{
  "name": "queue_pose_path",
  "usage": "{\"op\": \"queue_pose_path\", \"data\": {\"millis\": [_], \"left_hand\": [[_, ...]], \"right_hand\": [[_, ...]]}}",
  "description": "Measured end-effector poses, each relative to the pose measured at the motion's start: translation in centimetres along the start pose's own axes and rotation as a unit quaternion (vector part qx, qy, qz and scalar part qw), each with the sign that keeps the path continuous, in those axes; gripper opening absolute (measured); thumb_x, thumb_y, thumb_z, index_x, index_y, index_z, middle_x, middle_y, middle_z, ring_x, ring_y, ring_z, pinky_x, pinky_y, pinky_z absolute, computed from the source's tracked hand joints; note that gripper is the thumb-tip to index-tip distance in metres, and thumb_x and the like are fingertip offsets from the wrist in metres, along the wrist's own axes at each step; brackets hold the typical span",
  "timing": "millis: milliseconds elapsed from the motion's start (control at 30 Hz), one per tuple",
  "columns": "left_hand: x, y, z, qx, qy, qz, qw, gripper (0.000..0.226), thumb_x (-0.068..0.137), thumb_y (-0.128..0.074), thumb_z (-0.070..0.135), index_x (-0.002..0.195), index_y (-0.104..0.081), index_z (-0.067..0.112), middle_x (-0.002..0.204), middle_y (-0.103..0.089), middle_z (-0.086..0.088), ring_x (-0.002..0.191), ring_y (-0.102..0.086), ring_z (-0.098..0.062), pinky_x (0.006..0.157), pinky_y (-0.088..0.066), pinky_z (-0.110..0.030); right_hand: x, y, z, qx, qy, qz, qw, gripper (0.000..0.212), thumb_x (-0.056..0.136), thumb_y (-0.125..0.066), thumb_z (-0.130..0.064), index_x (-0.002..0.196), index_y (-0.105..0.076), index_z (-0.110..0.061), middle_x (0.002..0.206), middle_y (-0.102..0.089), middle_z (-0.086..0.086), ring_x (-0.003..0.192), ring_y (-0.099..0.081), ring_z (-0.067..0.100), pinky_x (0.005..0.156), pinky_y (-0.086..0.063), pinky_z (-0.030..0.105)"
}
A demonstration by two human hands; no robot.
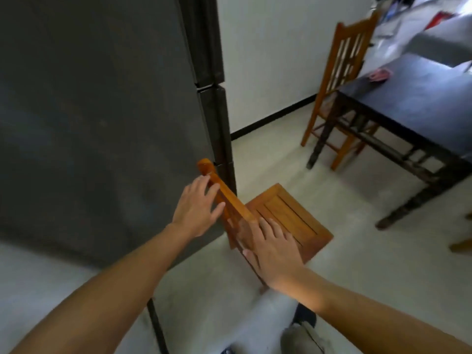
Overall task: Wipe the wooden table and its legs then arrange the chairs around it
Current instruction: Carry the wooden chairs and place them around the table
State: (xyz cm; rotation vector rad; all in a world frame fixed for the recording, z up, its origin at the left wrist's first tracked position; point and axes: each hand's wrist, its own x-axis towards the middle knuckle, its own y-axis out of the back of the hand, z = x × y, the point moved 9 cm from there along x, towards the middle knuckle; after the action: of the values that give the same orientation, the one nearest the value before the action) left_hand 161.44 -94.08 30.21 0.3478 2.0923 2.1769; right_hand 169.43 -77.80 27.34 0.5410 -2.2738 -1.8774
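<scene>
Both open hands, left hand (pixel 198 209) and right hand (pixel 272 251), reach the chair (pixel 291 215) back.

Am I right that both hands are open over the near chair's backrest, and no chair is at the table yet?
Not quite. The hands, left and right, are open at the near chair, but the head view shows another chair already at the table, at its far end.
</scene>
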Motion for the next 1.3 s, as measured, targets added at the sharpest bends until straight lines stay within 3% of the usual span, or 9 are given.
{"op": "queue_pose_path", "data": {"millis": [100,267,400,533,633,867,1067,1200,1300], "left_hand": [[1.8,1.2,0.1,0.023,-0.015,0.020,0.999,0.054,0.096,-0.042,0.048,0.137,-0.045,0.014,0.148,-0.035,-0.018,0.140,-0.027,-0.035,0.113,-0.025,-0.048],[4.4,2.0,0.9,0.022,-0.049,0.014,0.998,0.052,0.096,-0.044,0.043,0.136,-0.047,0.009,0.141,-0.043,-0.020,0.135,-0.035,-0.034,0.111,-0.029,-0.047],[4.0,-1.1,4.4,-0.022,-0.077,-0.060,0.995,0.040,0.098,-0.040,0.045,0.114,-0.060,0.014,0.105,-0.061,-0.008,0.098,-0.056,-0.025,0.083,-0.046,-0.040],[3.6,-1.9,6.9,0.009,-0.074,-0.006,0.997,0.033,0.094,-0.050,0.039,0.070,-0.057,0.019,0.068,-0.056,0.000,0.064,-0.056,-0.022,0.052,-0.046,-0.032],[4.6,-1.5,9.5,-0.031,-0.132,0.037,0.990,0.040,0.089,-0.040,0.039,0.057,-0.051,0.018,0.055,-0.049,0.002,0.049,-0.050,-0.021,0.043,-0.043,-0.028],[8.5,-0.2,18.2,-0.072,-0.223,0.101,0.967,0.039,0.089,-0.044,0.037,0.057,-0.058,0.018,0.053,-0.055,0.005,0.045,-0.048,-0.014,0.040,-0.036,-0.021],[13.9,-0.8,28.1,-0.066,-0.276,0.098,0.954,0.036,0.093,-0.046,0.040,0.064,-0.057,0.022,0.055,-0.052,0.007,0.049,-0.045,-0.012,0.041,-0.042,-0.026],[17.9,0.2,34.2,-0.055,-0.287,0.103,0.951,0.030,0.088,-0.057,0.036,0.062,-0.050,0.022,0.053,-0.048,0.008,0.048,-0.040,-0.011,0.038,-0.033,-0.022],[21.0,0.1,37.5,-0.041,-0.283,0.093,0.954,0.029,0.086,-0.058,0.036,0.063,-0.047,0.023,0.054,-0.043,0.009,0.047,-0.039,-0.011,0.039,-0.035,-0.022]], "right_hand": [[-0.7,-0.6,2.5,-0.019,-0.048,0.017,0.999,0.061,0.101,-0.021,-0.055,0.152,-0.013,-0.023,0.128,-0.058,0.002,0.107,-0.061,0.020,0.077,-0.049,0.030],[-4.0,0.1,5.8,-0.019,-0.083,0.021,0.996,0.060,0.102,-0.016,-0.052,0.155,-0.013,-0.022,0.109,-0.065,-0.001,0.091,-0.064,0.018,0.071,-0.050,0.031],[-7.7,1.1,9.2,0.020,-0.083,0.079,0.993,0.050,0.102,-0.029,-0.050,0.143,-0.043,-0.025,0.091,-0.067,-0.006,0.070,-0.056,0.007,0.055,-0.032,0.017],[-10.2,1.9,12.0,0.049,-0.106,0.095,0.989,0.039,0.103,-0.031,-0.047,0.128,-0.054,-0.027,0.102,-0.068,-0.005,0.084,-0.063,0.012,0.063,-0.033,0.021],[-10.8,2.1,15.6,0.032,-0.148,0.092,0.984,0.043,0.101,-0.024,-0.051,0.111,-0.060,-0.029,0.094,-0.068,-0.005,0.081,-0.065,0.014,0.062,-0.037,0.024],[-12.9,3.6,26.2,0.013,-0.242,0.119,0.963,0.063,0.091,-0.010,-0.062,0.086,-0.065,-0.030,0.073,-0.065,-0.008,0.063,-0.061,0.013,0.055,-0.044,0.028],[-15.1,4.9,36.4,0.017,-0.298,0.109,0.948,0.038,0.100,-0.035,-0.044,0.069,-0.053,-0.031,0.061,-0.052,-0.009,0.055,-0.050,0.008,0.049,-0.024,0.016],[-15.4,5.3,43.0,0.028,-0.353,0.102,0.930,0.043,0.101,-0.037,-0.043,0.066,-0.053,-0.025,0.061,-0.055,-0.004,0.056,-0.052,0.012,0.050,-0.029,0.021],[-15.3,5.6,46.7,0.040,-0.386,0.092,0.917,0.043,0.102,-0.036,-0.043,0.064,-0.049,-0.027,0.061,-0.053,-0.005,0.057,-0.050,0.010,0.051,-0.030,0.022]]}}
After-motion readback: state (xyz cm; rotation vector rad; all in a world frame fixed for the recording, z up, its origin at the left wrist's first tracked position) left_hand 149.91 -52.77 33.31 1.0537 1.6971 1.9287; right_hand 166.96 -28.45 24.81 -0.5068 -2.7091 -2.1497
